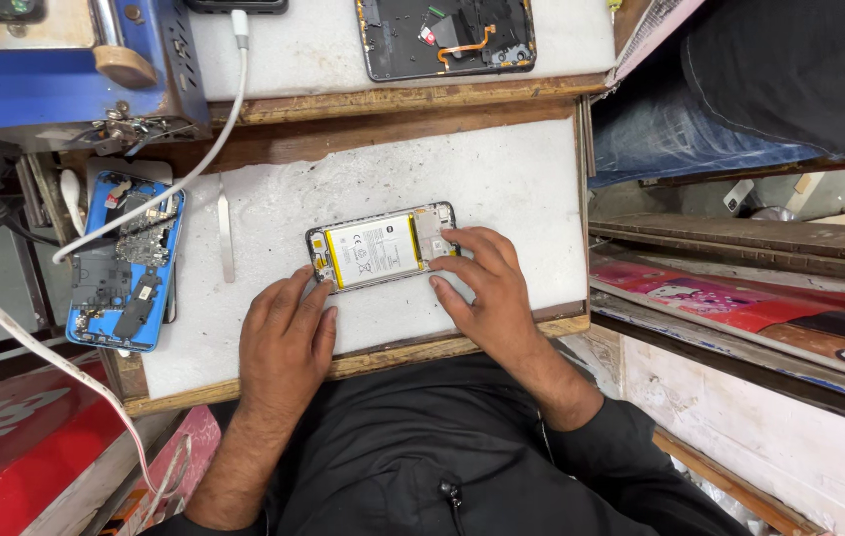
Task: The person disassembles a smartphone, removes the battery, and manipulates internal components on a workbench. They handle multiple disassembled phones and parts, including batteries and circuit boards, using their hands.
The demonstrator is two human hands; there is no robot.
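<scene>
Here the opened phone [383, 246] lies back-up on the white worktop [502, 169], battery bare. The left hand [288, 337] pins its near corner with flat fingers; the right hand [487, 288] presses curled fingertips on its end. Hard pressure risks flexing the battery or slipping.

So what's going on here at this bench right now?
A person in a black jacket has an opened phone lying back-side up on a white foam pad, its battery and boards exposed. The left hand steadies the phone's near left corner, while the right hand presses fingertips on its right end. A metal pry tool lies on the pad to the left, beside a blue phone frame with bare circuitry. Another opened phone sits on the upper pad.
</scene>
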